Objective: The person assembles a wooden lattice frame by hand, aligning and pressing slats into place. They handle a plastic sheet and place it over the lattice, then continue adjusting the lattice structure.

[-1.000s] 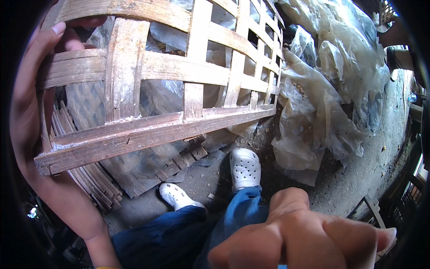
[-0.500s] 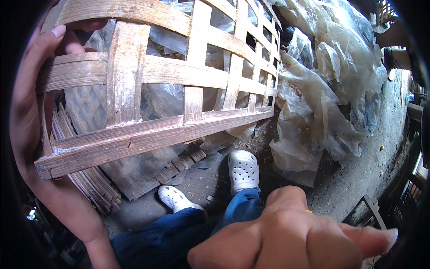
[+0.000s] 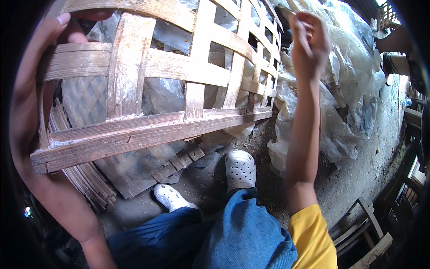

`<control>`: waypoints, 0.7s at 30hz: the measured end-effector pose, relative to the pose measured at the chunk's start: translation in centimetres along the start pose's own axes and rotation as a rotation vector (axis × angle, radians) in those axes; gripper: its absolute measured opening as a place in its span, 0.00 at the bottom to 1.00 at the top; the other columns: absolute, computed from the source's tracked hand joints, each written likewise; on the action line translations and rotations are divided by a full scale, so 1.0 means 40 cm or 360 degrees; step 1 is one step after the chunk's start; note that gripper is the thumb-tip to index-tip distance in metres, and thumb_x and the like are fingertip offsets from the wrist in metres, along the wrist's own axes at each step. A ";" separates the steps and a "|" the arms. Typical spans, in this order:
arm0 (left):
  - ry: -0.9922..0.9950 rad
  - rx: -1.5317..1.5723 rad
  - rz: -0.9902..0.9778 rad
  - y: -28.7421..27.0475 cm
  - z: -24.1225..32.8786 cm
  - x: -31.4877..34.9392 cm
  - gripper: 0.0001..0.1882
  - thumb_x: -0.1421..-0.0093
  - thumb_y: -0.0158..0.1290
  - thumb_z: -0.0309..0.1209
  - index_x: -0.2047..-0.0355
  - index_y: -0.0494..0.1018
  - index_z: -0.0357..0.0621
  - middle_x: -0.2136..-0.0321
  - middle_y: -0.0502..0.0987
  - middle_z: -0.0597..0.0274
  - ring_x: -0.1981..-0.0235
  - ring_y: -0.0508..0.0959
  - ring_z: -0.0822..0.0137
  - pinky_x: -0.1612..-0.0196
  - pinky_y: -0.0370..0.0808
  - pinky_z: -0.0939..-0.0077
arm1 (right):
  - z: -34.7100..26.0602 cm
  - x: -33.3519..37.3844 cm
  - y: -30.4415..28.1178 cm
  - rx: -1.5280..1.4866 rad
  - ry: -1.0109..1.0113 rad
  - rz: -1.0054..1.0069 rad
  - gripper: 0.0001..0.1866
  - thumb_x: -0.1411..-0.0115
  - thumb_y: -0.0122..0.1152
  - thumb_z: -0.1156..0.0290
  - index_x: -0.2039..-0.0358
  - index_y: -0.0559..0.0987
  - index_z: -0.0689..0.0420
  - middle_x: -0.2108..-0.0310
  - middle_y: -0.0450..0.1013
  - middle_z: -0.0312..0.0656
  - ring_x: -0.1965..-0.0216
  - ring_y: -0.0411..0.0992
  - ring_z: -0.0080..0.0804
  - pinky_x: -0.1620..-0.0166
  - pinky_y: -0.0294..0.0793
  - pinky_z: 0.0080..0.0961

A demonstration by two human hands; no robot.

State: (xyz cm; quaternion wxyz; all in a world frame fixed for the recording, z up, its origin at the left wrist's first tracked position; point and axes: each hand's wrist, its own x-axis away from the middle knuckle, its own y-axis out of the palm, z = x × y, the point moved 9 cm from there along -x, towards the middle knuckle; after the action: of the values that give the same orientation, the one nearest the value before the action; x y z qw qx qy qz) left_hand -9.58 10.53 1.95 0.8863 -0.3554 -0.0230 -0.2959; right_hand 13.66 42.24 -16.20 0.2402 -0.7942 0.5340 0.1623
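A large woven bamboo lattice frame [image 3: 134,133] of wide crossing slats, with a straight lower rail, fills the upper left. White residue clings where the slats meet that rail. My left hand [image 3: 49,33] grips its left end, fingers hooked through the gap and thumb against an upper slat. Just beyond the lattice's right end, my right hand [image 3: 310,40] is raised with its fingers curled inward, slightly blurred. It looks apart from the slats, and whatever it may hold is hidden.
Crumpled clear plastic sheeting [image 3: 345,76] heaps at the upper right. Bundled thin strips [image 3: 85,172] and a woven mat [image 3: 130,175] lie beneath the frame. My white clogs [image 3: 241,170] stand on the dirt floor. Another person's arm [image 3: 396,40] shows at the right edge, above wooden pieces [image 3: 371,253].
My right hand has moved from low and close up to the upper right, beside the lattice's far end. The lattice, held by my left hand, has shifted slightly.
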 end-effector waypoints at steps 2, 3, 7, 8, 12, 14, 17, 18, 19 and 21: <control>-0.0016 0.0051 0.0005 -0.009 -0.010 -0.005 0.31 0.32 0.46 0.38 0.32 0.58 0.36 0.56 0.77 0.49 0.58 0.81 0.63 0.54 0.81 0.72 | -0.002 -0.017 0.048 0.0268 -0.0180 -0.0022 0.09 0.43 0.69 0.70 0.62 0.82 0.57 0.66 0.80 0.43 0.64 0.78 0.36 0.61 0.76 0.29; -0.0029 0.0079 0.0008 -0.012 -0.011 -0.003 0.31 0.33 0.46 0.37 0.33 0.58 0.35 0.56 0.77 0.49 0.59 0.81 0.63 0.55 0.81 0.72 | -0.067 -0.031 0.067 0.0362 -0.0364 0.0017 0.07 0.47 0.64 0.77 0.66 0.81 0.60 0.62 0.78 0.51 0.62 0.77 0.52 0.58 0.76 0.42; -0.0096 0.0245 -0.0019 -0.009 -0.017 -0.006 0.29 0.35 0.47 0.31 0.35 0.60 0.31 0.59 0.78 0.47 0.63 0.82 0.62 0.59 0.82 0.72 | -0.065 -0.092 0.155 0.0610 -0.0877 -0.0029 0.13 0.50 0.69 0.76 0.61 0.83 0.51 0.61 0.78 0.42 0.58 0.77 0.45 0.53 0.76 0.39; -0.0131 0.0304 -0.0030 -0.006 -0.028 -0.006 0.29 0.35 0.47 0.30 0.36 0.60 0.29 0.59 0.78 0.47 0.64 0.82 0.62 0.60 0.82 0.73 | -0.072 -0.091 0.180 0.0658 -0.0953 -0.0058 0.14 0.50 0.69 0.76 0.62 0.83 0.50 0.60 0.78 0.41 0.57 0.76 0.44 0.53 0.77 0.39; -0.0279 0.0561 0.0034 0.013 -0.053 -0.006 0.27 0.37 0.48 0.25 0.38 0.62 0.26 0.60 0.78 0.46 0.66 0.83 0.61 0.64 0.82 0.72 | -0.072 -0.104 0.236 0.0781 -0.1199 -0.0136 0.14 0.52 0.70 0.75 0.63 0.83 0.47 0.59 0.77 0.38 0.55 0.76 0.41 0.54 0.78 0.39; -0.0385 0.0638 0.0288 0.012 -0.050 0.022 0.25 0.36 0.48 0.25 0.40 0.63 0.27 0.59 0.77 0.45 0.65 0.83 0.61 0.65 0.82 0.72 | -0.066 -0.110 0.245 0.0804 -0.1266 -0.0149 0.14 0.52 0.71 0.75 0.63 0.83 0.47 0.60 0.77 0.37 0.55 0.76 0.41 0.55 0.79 0.39; -0.0310 0.0468 0.0285 0.000 -0.037 0.018 0.25 0.36 0.48 0.26 0.40 0.64 0.27 0.58 0.77 0.45 0.64 0.83 0.61 0.65 0.82 0.71 | -0.072 -0.111 0.254 0.0759 -0.1356 -0.0183 0.13 0.52 0.71 0.75 0.64 0.83 0.48 0.60 0.77 0.37 0.57 0.76 0.40 0.57 0.79 0.38; -0.0242 0.0389 0.0215 0.001 -0.033 0.007 0.25 0.36 0.48 0.26 0.40 0.64 0.28 0.58 0.77 0.45 0.64 0.83 0.61 0.65 0.82 0.71 | -0.078 -0.109 0.247 0.0779 -0.1385 -0.0175 0.12 0.50 0.71 0.75 0.64 0.84 0.50 0.61 0.77 0.36 0.58 0.76 0.38 0.59 0.80 0.37; -0.0196 0.0333 0.0169 0.003 -0.032 0.001 0.25 0.36 0.48 0.26 0.40 0.64 0.28 0.58 0.77 0.45 0.64 0.83 0.61 0.65 0.82 0.71 | -0.068 -0.113 0.243 0.0735 -0.1358 -0.0200 0.11 0.50 0.71 0.74 0.64 0.84 0.50 0.61 0.77 0.36 0.58 0.76 0.38 0.59 0.80 0.37; -0.0131 0.0260 0.0120 0.006 -0.027 -0.006 0.25 0.36 0.48 0.27 0.40 0.63 0.28 0.58 0.77 0.45 0.64 0.83 0.61 0.65 0.82 0.71 | -0.056 -0.127 0.243 0.0639 -0.1308 -0.0239 0.10 0.48 0.71 0.73 0.64 0.85 0.51 0.62 0.77 0.36 0.59 0.76 0.37 0.58 0.79 0.37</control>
State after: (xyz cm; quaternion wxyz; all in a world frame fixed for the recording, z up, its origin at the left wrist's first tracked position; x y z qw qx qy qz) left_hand -9.83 10.08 0.93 0.9211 -0.2944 -0.0700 -0.2448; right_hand 2.77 41.86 -13.76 0.5921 -0.6383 0.3562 0.3392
